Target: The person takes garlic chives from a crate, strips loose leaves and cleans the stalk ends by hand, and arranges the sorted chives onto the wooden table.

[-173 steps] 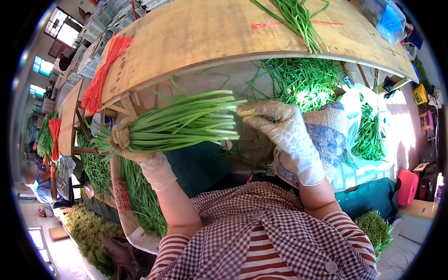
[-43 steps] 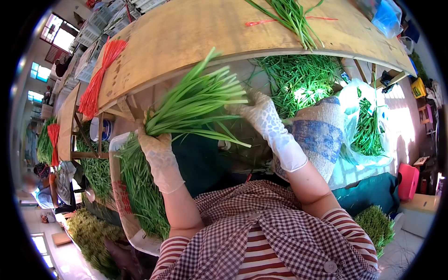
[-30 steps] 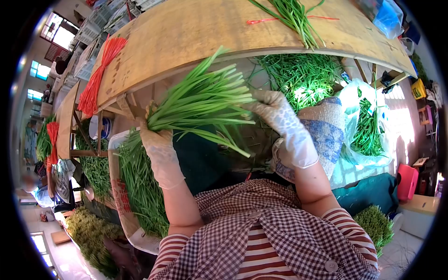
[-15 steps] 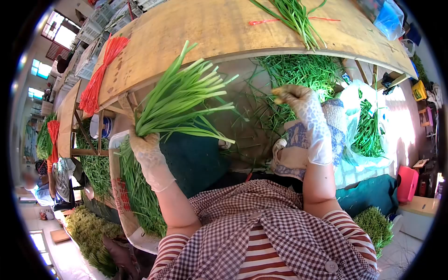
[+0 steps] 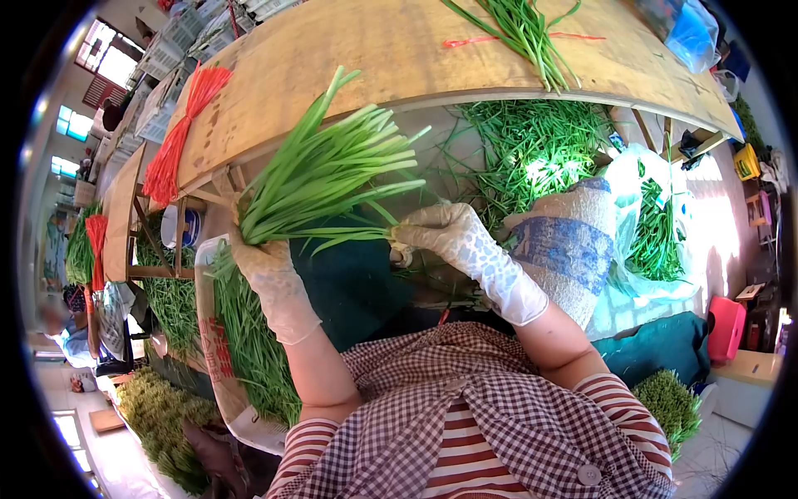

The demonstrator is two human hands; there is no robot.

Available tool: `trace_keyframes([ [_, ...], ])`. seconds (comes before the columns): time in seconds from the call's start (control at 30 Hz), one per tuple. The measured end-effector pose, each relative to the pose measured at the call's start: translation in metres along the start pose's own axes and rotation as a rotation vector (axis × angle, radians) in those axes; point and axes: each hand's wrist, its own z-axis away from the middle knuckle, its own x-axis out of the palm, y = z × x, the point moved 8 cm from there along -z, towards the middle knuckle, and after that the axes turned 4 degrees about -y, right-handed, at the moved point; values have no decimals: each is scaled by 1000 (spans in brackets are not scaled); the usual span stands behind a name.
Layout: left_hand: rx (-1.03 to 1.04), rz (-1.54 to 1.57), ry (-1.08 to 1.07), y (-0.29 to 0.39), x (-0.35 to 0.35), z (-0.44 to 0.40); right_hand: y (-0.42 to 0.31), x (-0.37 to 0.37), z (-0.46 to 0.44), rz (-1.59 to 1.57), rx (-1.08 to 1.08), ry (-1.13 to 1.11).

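My gloved left hand (image 5: 264, 264) is closed around a bunch of garlic chives (image 5: 332, 170). The pale cut ends fan out to the right, in front of the table edge. My gloved right hand (image 5: 449, 237) pinches the ends of a few lower chive stalks (image 5: 349, 236) that stick out from the bunch. Its fingertips are pressed together, so the exact number of stalks is hidden. Below my left forearm, a white crate (image 5: 218, 349) holds more loose chives (image 5: 253, 349).
A wooden table (image 5: 374, 50) spans the front, bearing red ties (image 5: 184, 133) and another chive bunch (image 5: 532, 37) across a red strip. Loose green leaves (image 5: 540, 150) are heaped beneath it. A clear plastic bag (image 5: 657, 224) of greens stands at right. A person (image 5: 75, 333) is at far left.
My right hand has come left and down from above the leaf heap to the bunch, and now grips stalk ends there. The left hand keeps its hold nearly in place.
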Motion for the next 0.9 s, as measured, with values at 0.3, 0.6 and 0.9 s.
trace_keyframes([
  [0.3, 34, 58, -52, 23, -3, 3, -44, -135, 18, 1049, -123, 781],
  [0.6, -188, 225, -372, -15, 6, -2, -24, -49, -11, 229, -197, -102],
  [0.9, 371, -175, -387, 28, -20, -19, -76, -157, 45, 351, -505, 409],
])
